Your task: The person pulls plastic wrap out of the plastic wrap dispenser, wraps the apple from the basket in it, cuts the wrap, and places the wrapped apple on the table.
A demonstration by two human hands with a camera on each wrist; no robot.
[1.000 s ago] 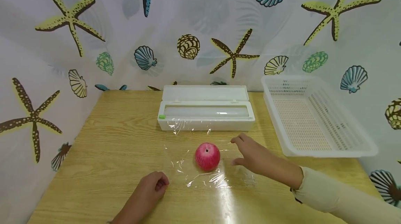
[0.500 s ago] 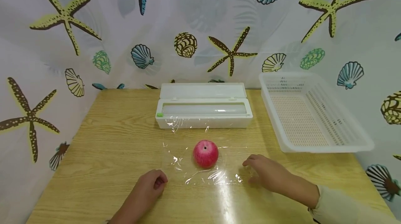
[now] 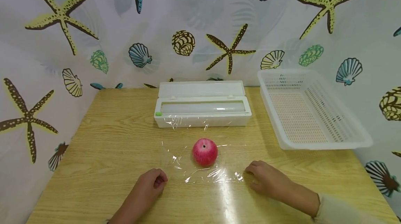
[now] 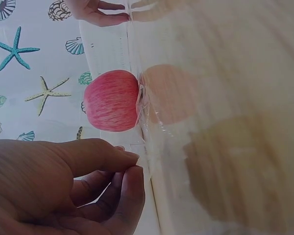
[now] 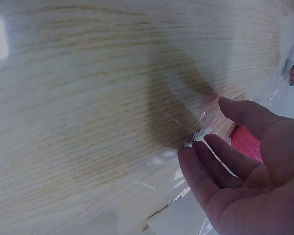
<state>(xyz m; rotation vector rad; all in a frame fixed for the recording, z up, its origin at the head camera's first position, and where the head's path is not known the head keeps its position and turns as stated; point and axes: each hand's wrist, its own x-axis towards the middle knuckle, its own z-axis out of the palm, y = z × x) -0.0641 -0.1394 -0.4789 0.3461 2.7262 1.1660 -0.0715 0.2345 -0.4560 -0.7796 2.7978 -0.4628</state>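
Note:
A red apple (image 3: 205, 152) sits on a sheet of clear cling film (image 3: 191, 175) that runs forward from the front of a white dispenser box (image 3: 202, 121). The film's edges show mainly as bright glints. At the near left corner my left hand (image 3: 151, 184) pinches the film between thumb and forefinger; the pinch shows close up beside the apple in the left wrist view. My right hand (image 3: 270, 180) is low at the film's right side. In the right wrist view its fingertips (image 5: 186, 156) touch the film's edge, with the thumb held apart from them.
The dispenser's lid (image 3: 200, 89) stands raised at the back, with a film roll (image 3: 203, 108) inside. At the back right is a white perforated basket (image 3: 325, 145). A cloth (image 3: 112, 36) printed with starfish and shells hangs behind the wooden table (image 3: 103, 147).
My right hand has moved to the right and nearer, down to the film's near right corner. My left hand keeps its place at the left corner. The view has shifted slightly.

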